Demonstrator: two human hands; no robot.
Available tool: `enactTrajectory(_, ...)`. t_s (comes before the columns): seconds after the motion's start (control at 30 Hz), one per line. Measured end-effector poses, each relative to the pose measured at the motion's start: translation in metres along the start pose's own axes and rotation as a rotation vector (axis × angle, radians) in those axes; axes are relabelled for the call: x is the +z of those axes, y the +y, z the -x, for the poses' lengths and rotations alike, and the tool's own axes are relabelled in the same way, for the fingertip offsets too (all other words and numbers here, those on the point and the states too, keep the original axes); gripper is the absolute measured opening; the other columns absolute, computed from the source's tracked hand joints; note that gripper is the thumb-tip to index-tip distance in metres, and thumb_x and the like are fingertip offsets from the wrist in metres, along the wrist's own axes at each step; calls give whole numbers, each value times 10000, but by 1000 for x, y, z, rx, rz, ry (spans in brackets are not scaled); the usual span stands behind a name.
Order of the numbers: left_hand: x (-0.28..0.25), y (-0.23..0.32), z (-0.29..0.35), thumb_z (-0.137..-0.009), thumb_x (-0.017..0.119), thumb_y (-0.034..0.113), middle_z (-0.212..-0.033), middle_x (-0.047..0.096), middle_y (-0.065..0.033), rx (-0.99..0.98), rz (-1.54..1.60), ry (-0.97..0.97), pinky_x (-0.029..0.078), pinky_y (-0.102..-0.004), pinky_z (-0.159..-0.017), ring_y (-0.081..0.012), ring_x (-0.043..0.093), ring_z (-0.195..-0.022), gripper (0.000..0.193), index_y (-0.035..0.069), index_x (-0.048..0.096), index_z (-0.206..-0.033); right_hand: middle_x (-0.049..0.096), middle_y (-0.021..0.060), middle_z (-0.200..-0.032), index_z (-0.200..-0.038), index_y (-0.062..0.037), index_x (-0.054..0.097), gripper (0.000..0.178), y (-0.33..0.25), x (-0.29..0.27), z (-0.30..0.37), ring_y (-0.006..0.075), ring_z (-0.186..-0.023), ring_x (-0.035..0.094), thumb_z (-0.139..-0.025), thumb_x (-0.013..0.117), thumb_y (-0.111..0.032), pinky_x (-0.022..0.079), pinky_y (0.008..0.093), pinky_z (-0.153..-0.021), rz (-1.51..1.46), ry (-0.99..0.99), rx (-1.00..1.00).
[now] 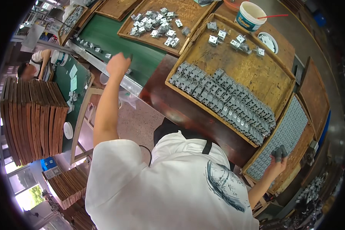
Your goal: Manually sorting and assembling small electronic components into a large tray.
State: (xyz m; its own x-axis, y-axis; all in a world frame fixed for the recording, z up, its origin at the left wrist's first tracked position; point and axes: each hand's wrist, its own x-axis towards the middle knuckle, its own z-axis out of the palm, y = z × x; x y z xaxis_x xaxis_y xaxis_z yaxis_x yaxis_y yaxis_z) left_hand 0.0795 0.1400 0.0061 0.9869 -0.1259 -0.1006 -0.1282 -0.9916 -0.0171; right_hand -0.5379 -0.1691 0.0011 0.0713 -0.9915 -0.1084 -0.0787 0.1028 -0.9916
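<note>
From far off, I have the left hand point(119, 64) out over the green belt point(149, 63). Its fingers are bent in, and I cannot tell if that grip holds anything. A small silver part point(108, 56) sits on the belt, just beside the hand. I have the right hand point(278, 161) well apart from it, over flat grey pieces point(287, 126) in a side tray point(301, 145). That grip looks narrow, but I cannot tell if it has a piece. Between the hands, on the red-brown tabletop point(157, 88), a big wooden tray point(253, 69) has rows of grey parts point(222, 96). I think this step is getting 1 thing from each side. Next, I would guess, I need 2 gentle pinches, then both hands brought in to the middle.
</note>
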Motion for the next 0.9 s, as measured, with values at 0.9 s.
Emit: enactTrajectory(0.9, -27, 187, 255, -860, 627, -60, -1048, 559, -32, 950, 1526, -961, 501, -242, -806, -131, 582, -985, 339, -11, 611, -1195, 564, 153, -885, -886, 23, 561, 241, -95, 162, 45, 356, -766, 579, -714, 718, -40, 478, 392, -631, 608, -613, -719)
